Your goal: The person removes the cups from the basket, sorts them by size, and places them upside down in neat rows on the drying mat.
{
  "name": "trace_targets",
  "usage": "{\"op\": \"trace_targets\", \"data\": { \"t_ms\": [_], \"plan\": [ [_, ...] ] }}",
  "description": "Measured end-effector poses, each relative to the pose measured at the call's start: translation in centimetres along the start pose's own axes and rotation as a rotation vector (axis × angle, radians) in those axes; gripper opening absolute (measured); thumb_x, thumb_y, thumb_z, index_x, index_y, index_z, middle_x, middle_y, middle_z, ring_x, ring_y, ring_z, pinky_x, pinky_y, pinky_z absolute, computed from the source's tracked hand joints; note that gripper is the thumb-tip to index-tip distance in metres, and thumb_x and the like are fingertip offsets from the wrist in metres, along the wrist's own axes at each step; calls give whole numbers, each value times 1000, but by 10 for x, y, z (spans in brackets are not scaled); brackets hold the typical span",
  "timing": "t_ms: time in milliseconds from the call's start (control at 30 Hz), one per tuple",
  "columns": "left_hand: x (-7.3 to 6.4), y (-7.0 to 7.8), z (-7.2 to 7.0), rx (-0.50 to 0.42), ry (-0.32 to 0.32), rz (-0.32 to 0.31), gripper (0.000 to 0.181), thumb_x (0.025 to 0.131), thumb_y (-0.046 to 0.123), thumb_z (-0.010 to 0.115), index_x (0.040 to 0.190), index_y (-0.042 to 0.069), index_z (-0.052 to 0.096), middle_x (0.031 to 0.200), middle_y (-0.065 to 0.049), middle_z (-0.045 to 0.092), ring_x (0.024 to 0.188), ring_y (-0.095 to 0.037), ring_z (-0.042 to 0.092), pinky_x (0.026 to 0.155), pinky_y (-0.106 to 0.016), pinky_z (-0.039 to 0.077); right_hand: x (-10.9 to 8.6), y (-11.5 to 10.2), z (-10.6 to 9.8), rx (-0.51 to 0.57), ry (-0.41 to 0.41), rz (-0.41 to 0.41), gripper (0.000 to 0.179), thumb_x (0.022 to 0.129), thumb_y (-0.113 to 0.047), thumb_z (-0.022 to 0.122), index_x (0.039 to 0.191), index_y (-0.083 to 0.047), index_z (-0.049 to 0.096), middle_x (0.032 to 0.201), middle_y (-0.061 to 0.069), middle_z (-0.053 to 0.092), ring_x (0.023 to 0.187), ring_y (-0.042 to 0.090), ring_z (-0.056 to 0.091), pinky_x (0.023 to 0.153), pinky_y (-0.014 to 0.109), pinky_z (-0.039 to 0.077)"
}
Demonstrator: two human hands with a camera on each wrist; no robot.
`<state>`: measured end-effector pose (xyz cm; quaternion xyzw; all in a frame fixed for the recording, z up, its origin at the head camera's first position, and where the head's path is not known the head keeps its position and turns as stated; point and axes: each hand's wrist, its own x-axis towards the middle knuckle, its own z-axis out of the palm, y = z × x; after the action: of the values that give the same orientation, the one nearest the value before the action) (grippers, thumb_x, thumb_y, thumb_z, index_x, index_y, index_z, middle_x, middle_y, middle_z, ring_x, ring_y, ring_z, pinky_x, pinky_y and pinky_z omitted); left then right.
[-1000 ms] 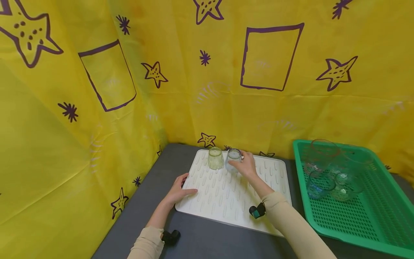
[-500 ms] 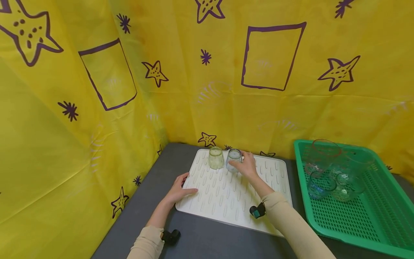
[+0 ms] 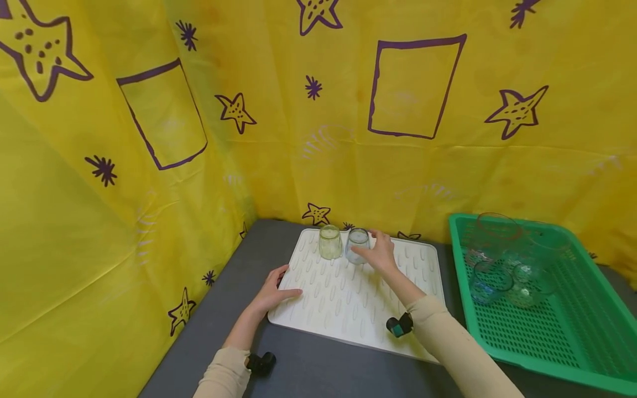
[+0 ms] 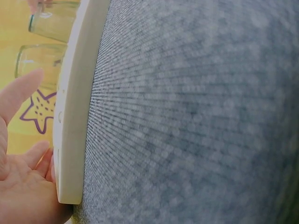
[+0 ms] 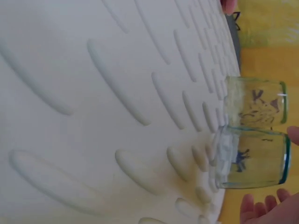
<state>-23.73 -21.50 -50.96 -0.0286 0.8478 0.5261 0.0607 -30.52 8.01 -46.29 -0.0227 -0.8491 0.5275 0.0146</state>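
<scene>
Near the back edge of a white mat (image 3: pixel 328 309) with raised oval ridges stand two glasses, side by side. The left one is a yellow-green glass (image 3: pixel 330 243); the other is a bluish glass (image 3: pixel 356 246) with a teal edge (image 5: pixel 285 161). My right hand (image 3: pixel 380 255) holds the bluish glass from its right side, thumb in front and fingers behind. My left hand (image 3: pixel 271 293) lies at the mat's left edge, fingers along the side and thumb stretched over the top. In the left wrist view the thumb (image 4: pixel 23 93) stands off the mat's surface.
To the right stands a green perforated basket (image 3: pixel 562 359) with several clear and tinted glasses (image 3: pixel 490 284) grouped at its back left. A dark grey tabletop (image 3: pixel 308 365) lies under everything. Yellow patterned cloth (image 3: pixel 278 166) hangs behind and to the left.
Both hands and the two glasses keep their places on the mat. The head view has shifted only slightly.
</scene>
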Motion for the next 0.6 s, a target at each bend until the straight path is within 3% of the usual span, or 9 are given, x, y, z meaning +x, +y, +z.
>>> {"op": "trace_targets", "data": {
  "t_ms": [333,600],
  "plan": [
    [1,-1,-2,-22,-20,0,91,75,23,85,149,4,35,149,-20,28,135,-36,31,108,-52,29,-23,-17,-25,151,-2,60,73,84,-26,76,145,-5,40,145,17,37,130,38,35,101,52,38],
    [0,0,0,-21,-19,-1,92,74,23,85,148,4,35,149,-20,27,134,-37,32,108,-53,29,-45,-28,-50,290,-39,140,65,89,-25,70,145,-8,40,147,11,38,125,31,36,102,51,35]
  ]
}}
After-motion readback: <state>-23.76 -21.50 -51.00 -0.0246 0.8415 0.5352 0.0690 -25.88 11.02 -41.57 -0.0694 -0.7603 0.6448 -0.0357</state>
